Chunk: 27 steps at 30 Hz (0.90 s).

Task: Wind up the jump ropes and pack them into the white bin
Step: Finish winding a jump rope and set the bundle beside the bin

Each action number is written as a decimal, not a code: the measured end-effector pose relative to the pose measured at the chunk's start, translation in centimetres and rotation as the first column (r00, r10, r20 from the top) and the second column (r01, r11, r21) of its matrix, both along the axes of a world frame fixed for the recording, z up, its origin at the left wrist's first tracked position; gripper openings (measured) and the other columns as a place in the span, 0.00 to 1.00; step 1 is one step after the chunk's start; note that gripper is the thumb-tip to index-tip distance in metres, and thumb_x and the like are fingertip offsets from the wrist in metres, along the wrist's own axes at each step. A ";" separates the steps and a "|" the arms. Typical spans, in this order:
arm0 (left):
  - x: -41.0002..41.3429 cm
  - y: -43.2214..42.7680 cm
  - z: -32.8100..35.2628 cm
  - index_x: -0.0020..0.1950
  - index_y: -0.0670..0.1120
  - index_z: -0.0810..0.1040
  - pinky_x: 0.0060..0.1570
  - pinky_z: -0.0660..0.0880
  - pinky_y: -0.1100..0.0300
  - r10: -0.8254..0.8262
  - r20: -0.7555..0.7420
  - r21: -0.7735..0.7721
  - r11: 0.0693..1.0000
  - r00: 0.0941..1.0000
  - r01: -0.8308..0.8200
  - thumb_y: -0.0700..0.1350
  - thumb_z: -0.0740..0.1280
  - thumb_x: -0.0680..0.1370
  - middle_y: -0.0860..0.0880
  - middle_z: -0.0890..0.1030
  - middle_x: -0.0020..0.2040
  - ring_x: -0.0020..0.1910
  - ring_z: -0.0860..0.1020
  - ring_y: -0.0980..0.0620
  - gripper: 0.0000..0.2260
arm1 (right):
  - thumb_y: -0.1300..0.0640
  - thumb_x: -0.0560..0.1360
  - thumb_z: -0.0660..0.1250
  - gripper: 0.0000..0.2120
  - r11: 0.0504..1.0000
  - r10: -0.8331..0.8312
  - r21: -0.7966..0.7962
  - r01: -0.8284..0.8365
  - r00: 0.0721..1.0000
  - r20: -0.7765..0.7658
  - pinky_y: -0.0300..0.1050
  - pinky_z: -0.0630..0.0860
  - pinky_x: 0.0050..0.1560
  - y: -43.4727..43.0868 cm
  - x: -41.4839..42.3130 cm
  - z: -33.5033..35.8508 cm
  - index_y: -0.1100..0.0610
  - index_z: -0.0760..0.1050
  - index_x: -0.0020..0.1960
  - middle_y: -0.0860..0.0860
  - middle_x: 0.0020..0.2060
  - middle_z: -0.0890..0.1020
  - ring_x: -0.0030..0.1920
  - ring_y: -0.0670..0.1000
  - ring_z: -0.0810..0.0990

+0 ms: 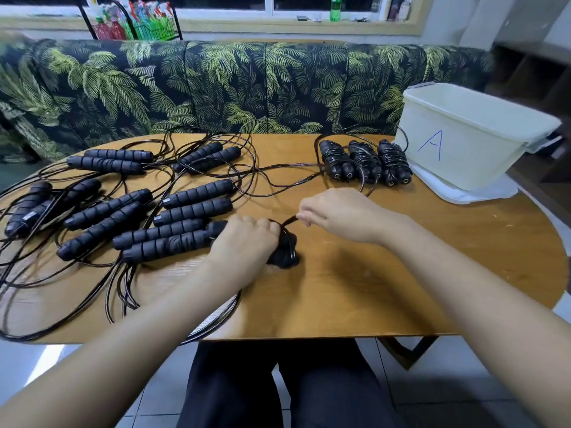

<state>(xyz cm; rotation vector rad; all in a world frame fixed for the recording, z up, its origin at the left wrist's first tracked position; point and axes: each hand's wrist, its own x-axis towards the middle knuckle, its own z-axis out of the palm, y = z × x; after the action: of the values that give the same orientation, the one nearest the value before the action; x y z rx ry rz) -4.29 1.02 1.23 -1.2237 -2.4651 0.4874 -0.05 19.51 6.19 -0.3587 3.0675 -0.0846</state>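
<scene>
Working nearest, well left of the white bin and closer to the front edge of the wooden table. Curling the left hand tightly round a pair of black foam handles and pinning them to the tabletop. Pinching the thin black cord in the fingertips of the right hand, remaining fingers loosely bent, and pulling it taut over the handle end. Trailing a long slack loop off the front edge, so probably being only partway through winding this rope.

Finding, farther left of the bin, at least five pairs of unwound handles lying among tangled cords and reaching to the table's left end. Judging all of these to be awaiting winding.

Finding, just left of the bin and near its front corner, three wound bundles, cord wrapped round paired handles. Finished, by the look of them, but not packed.

Placing the bin itself at the far right of the table, marked with a blue A and sitting on a flat white lid. Not seeing inside from this angle, so cannot tell whether it is holding any ropes. Judging the job to be under halfway.
</scene>
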 end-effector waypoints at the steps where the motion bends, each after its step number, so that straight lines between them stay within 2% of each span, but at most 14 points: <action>1: -0.2 -0.1 -0.2 0.50 0.44 0.75 0.36 0.71 0.57 0.063 0.008 0.088 0.994 0.998 -0.063 0.66 0.70 0.66 0.46 0.79 0.42 0.38 0.79 0.44 0.28 | 0.48 0.84 0.50 0.15 1.000 -0.012 0.022 0.014 0.997 -0.070 0.49 0.70 0.41 -0.8 0.4 -0.3 0.51 0.72 0.48 0.48 0.42 0.79 0.42 0.53 0.76; 3: -0.5 0.1 -0.5 0.47 0.44 0.75 0.33 0.70 0.55 0.148 0.080 0.282 0.945 0.986 -0.165 0.66 0.71 0.65 0.46 0.79 0.38 0.34 0.78 0.43 0.27 | 0.50 0.84 0.49 0.15 0.999 -0.046 -0.033 0.040 0.976 -0.212 0.51 0.72 0.41 -2.3 1.5 -1.4 0.54 0.72 0.51 0.50 0.45 0.80 0.44 0.57 0.77; 5: -0.5 0.5 -0.4 0.50 0.43 0.72 0.35 0.72 0.53 0.155 0.219 0.473 0.846 0.963 -0.244 0.65 0.67 0.69 0.46 0.79 0.42 0.39 0.79 0.41 0.25 | 0.52 0.84 0.51 0.12 0.970 -0.127 -0.239 0.050 0.939 -0.318 0.52 0.70 0.39 -3.1 2.5 -2.8 0.54 0.72 0.51 0.49 0.44 0.79 0.43 0.58 0.76; 7: -0.3 0.9 0.1 0.52 0.44 0.70 0.39 0.74 0.53 0.103 0.391 0.585 0.739 0.914 -0.334 0.63 0.66 0.71 0.47 0.79 0.45 0.44 0.79 0.43 0.23 | 0.53 0.83 0.53 0.11 0.900 -0.202 -0.435 0.033 0.916 -0.347 0.52 0.69 0.39 -3.5 3.2 -4.3 0.53 0.73 0.50 0.47 0.41 0.78 0.41 0.56 0.76; 9: -0.5 0.9 0.5 0.51 0.45 0.70 0.39 0.71 0.55 -0.013 0.558 0.650 0.629 0.830 -0.427 0.58 0.71 0.69 0.49 0.79 0.45 0.45 0.77 0.46 0.21 | 0.53 0.82 0.53 0.11 0.773 -0.226 -0.634 0.003 0.936 -0.270 0.53 0.71 0.40 -3.5 3.8 -5.6 0.50 0.74 0.48 0.43 0.35 0.75 0.37 0.52 0.75; 11: -1.0 0.7 0.8 0.50 0.45 0.71 0.35 0.68 0.61 -0.110 0.625 0.680 0.564 0.773 -0.469 0.53 0.72 0.68 0.51 0.78 0.42 0.42 0.76 0.49 0.18 | 0.55 0.82 0.54 0.13 0.617 -0.194 -0.787 0.018 0.972 -0.130 0.50 0.73 0.43 -3.1 4.2 -6.5 0.50 0.74 0.43 0.43 0.30 0.73 0.33 0.48 0.75; 13: -1.2 0.5 1.2 0.49 0.45 0.73 0.33 0.66 0.68 -0.215 0.649 0.700 0.544 0.730 -0.462 0.48 0.73 0.67 0.53 0.77 0.39 0.38 0.75 0.54 0.15 | 0.61 0.83 0.55 0.14 0.495 -0.112 -0.867 0.059 0.994 0.003 0.46 0.73 0.46 -2.2 4.4 -6.9 0.52 0.74 0.41 0.45 0.29 0.73 0.32 0.47 0.74; 15: -0.8 0.3 1.7 0.47 0.47 0.74 0.32 0.66 0.70 -0.326 0.671 0.704 0.562 0.666 -0.434 0.43 0.74 0.66 0.55 0.75 0.36 0.34 0.72 0.59 0.13 | 0.64 0.82 0.56 0.15 0.409 -0.003 -0.906 0.109 0.993 0.119 0.48 0.73 0.50 -1.0 4.1 -7.1 0.54 0.74 0.40 0.44 0.28 0.73 0.32 0.48 0.74; 17: -0.2 0.1 2.0 0.45 0.48 0.74 0.32 0.67 0.66 -0.396 0.674 0.686 0.648 0.623 -0.330 0.43 0.73 0.64 0.55 0.75 0.34 0.32 0.70 0.59 0.13 | 0.63 0.81 0.59 0.14 0.445 0.064 -0.883 0.148 0.978 0.197 0.45 0.74 0.49 0.4 3.3 -6.7 0.53 0.76 0.39 0.43 0.27 0.75 0.34 0.49 0.74; 19: 0.2 -0.2 2.2 0.45 0.49 0.74 0.31 0.70 0.58 -0.385 0.662 0.623 0.760 0.644 -0.186 0.46 0.71 0.61 0.54 0.75 0.33 0.32 0.72 0.55 0.14 | 0.60 0.77 0.63 0.11 0.587 0.078 -0.795 0.154 0.967 0.244 0.42 0.73 0.45 1.6 2.1 -5.7 0.54 0.79 0.37 0.44 0.29 0.77 0.37 0.49 0.75; 21: 0.7 -0.4 2.6 0.45 0.51 0.72 0.31 0.70 0.55 -0.337 0.614 0.520 0.853 0.713 -0.045 0.48 0.70 0.61 0.53 0.74 0.33 0.33 0.73 0.50 0.15 | 0.64 0.74 0.65 0.08 0.727 0.092 -0.672 0.143 0.949 0.302 0.40 0.71 0.41 2.4 1.0 -4.4 0.62 0.77 0.36 0.44 0.29 0.77 0.34 0.44 0.73; 22: 1.1 -0.3 2.9 0.44 0.52 0.70 0.31 0.69 0.56 -0.314 0.573 0.455 0.890 0.757 0.025 0.48 0.70 0.62 0.53 0.73 0.33 0.34 0.73 0.49 0.15 | 0.67 0.74 0.65 0.08 0.777 0.108 -0.616 0.130 0.937 0.333 0.38 0.69 0.39 2.5 0.5 -3.7 0.62 0.77 0.36 0.43 0.29 0.76 0.32 0.42 0.72; 24: 2.0 0.2 3.2 0.50 0.52 0.71 0.35 0.69 0.57 -0.251 0.428 0.276 0.951 0.869 0.139 0.50 0.69 0.65 0.54 0.72 0.37 0.39 0.75 0.47 0.15 | 0.66 0.75 0.66 0.09 0.836 0.134 -0.541 0.093 0.921 0.366 0.32 0.68 0.39 2.7 -0.4 -2.3 0.57 0.78 0.38 0.40 0.29 0.77 0.32 0.40 0.72; 27: 2.7 1.2 2.4 0.63 0.49 0.68 0.42 0.65 0.56 -0.191 0.158 0.047 0.982 0.969 0.185 0.50 0.66 0.72 0.51 0.76 0.51 0.49 0.76 0.45 0.21 | 0.61 0.76 0.68 0.04 0.885 0.113 -0.462 0.056 0.938 0.329 0.34 0.69 0.40 2.5 -1.6 -1.2 0.57 0.82 0.43 0.41 0.33 0.79 0.35 0.40 0.74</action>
<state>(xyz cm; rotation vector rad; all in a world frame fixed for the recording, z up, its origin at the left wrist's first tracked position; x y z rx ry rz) -1.63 2.21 3.66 -1.5201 -2.4429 0.3067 -1.65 21.98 5.03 -0.3604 2.6528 -0.8043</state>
